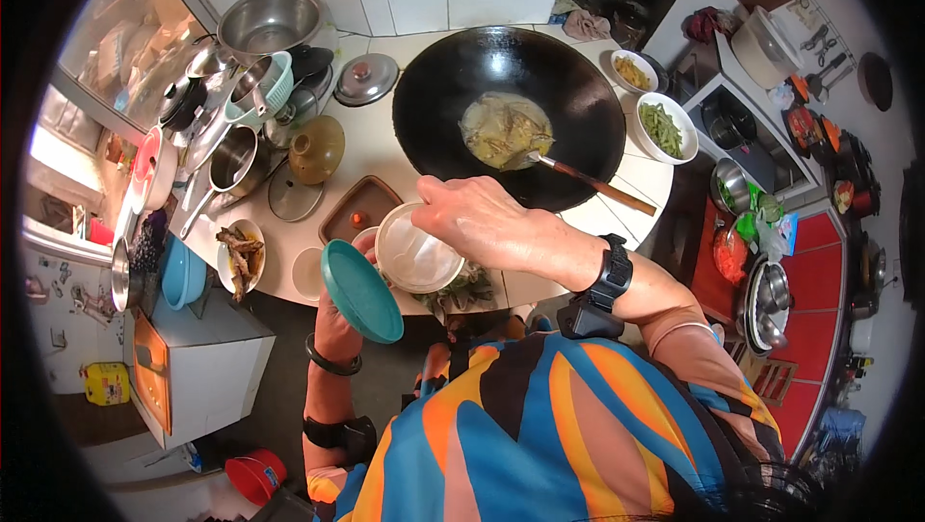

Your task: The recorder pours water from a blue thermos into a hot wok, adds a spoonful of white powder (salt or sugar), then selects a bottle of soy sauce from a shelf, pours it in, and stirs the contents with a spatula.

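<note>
My left hand (pixel 333 321) holds a white plastic tub (pixel 419 258) with pale contents, its fingers showing at the tub's left side. A round teal lid (pixel 361 292) is in the same hand, tilted in front of the palm. Over the tub's rim is my right hand (pixel 477 222), fingers curled; its fingertips are hidden, so I cannot tell whether they pinch anything. Beyond it sits a large black wok (pixel 585 103) with pieces of food in yellowish liquid (pixel 506 128). A wooden-handled spatula (pixel 600 186) rests in the wok, handle over the right rim.
Bowls of cut green vegetables (pixel 660 130) and yellowish food (pixel 630 74) stand right of the wok. Left are a brown tray (pixel 347 208), a plate of browned fish (pixel 242 258), a saucepan (pixel 235 161) and several lids. Leafy greens (pixel 459 298) lie at the near table edge.
</note>
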`<state>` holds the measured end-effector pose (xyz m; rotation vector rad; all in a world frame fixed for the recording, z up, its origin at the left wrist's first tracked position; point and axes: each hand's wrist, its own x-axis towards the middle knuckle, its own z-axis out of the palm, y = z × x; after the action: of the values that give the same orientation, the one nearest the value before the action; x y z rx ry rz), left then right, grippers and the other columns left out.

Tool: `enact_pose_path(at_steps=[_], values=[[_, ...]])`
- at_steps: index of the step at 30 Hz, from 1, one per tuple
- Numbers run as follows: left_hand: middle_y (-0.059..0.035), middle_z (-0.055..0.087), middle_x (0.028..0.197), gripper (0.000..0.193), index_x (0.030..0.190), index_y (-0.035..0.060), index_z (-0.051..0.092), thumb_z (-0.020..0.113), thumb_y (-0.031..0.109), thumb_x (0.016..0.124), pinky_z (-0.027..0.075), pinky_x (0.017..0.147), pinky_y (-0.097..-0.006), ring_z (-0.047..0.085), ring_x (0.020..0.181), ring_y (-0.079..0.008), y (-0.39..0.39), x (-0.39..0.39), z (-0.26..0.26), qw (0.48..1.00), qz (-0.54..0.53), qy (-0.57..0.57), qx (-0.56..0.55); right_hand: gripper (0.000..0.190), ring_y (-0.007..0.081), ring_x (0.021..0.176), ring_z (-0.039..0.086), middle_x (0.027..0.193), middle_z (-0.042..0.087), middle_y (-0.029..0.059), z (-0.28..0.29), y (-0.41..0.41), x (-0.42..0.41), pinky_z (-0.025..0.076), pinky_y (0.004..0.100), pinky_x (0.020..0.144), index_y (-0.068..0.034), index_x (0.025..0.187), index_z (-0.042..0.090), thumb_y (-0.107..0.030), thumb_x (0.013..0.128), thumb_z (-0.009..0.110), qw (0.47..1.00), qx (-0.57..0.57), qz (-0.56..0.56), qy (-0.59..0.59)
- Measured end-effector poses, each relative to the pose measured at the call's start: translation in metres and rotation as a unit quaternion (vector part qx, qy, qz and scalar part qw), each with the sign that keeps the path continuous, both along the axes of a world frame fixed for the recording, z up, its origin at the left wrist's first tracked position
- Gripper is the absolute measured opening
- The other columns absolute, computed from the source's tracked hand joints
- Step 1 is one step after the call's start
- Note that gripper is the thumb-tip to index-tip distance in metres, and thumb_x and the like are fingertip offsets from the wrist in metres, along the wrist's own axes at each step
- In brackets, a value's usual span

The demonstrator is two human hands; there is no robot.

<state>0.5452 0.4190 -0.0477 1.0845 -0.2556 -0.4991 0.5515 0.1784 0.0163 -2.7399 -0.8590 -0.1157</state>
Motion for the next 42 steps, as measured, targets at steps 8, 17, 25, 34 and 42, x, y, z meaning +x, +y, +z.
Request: enact_pose_path(at_steps=[8,17,25,34,42], values=[[-0.0099,0.046,0.129,0.033,0.119,-0.0012,0.054,0.055,0.008,0.087,0.040,0.093,-0.0292,0.049,0.112,-0.0173,-0.008,0.005,-0.006,0.993,-0.023,-0.093,0.069,0.011,0.0309,0.072,0.058,0.084,0.049,0.0135,0.007,-0.017,-0.004,0.047,0.0385,0.054,-0.002,0.080,0.051,-0.004,0.071,0.056,0.998,0.046,0.005,-0.043],[-0.0045,0.052,0.118,0.038,0.122,-0.0010,0.050,0.054,0.021,0.091,0.040,0.091,-0.0272,0.050,0.104,-0.0115,-0.018,0.009,-0.005,0.980,-0.057,-0.099,0.162,0.013,0.0219,0.062,0.055,0.068,0.048,0.0060,0.006,-0.041,0.003,0.047,0.0311,0.050,-0.005,0.077,0.048,-0.009,0.067,0.057,0.976,0.025,0.162,-0.140],[-0.0089,0.053,0.118,0.026,0.103,-0.0039,0.060,0.053,0.019,0.092,0.039,0.090,-0.0281,0.047,0.111,-0.0164,-0.029,0.013,-0.012,0.979,-0.054,-0.055,0.191,0.010,0.0208,0.057,0.058,0.060,0.052,0.0070,-0.001,-0.044,-0.009,0.049,0.0300,0.050,-0.003,0.067,0.054,-0.009,0.062,0.060,0.970,-0.131,0.170,-0.116],[-0.0102,0.050,0.122,0.023,0.092,-0.0040,0.062,0.052,0.017,0.091,0.039,0.088,-0.0289,0.047,0.113,-0.0194,-0.041,0.008,-0.029,0.986,-0.032,-0.008,0.163,0.011,0.0383,0.066,0.058,0.066,0.057,0.0167,-0.004,-0.039,-0.009,0.047,0.0421,0.055,-0.001,0.072,0.056,0.001,0.062,0.060,0.991,0.000,0.008,0.130],[-0.0106,0.048,0.129,0.029,0.114,-0.0003,0.058,0.055,0.008,0.086,0.039,0.094,-0.0300,0.049,0.111,-0.0164,-0.041,0.001,-0.017,0.994,-0.020,-0.020,0.103,0.010,0.0371,0.061,0.055,0.065,0.054,0.0161,0.004,-0.057,-0.016,0.043,0.0412,0.051,-0.001,0.070,0.053,0.004,0.063,0.058,0.995,0.098,0.010,0.026]])
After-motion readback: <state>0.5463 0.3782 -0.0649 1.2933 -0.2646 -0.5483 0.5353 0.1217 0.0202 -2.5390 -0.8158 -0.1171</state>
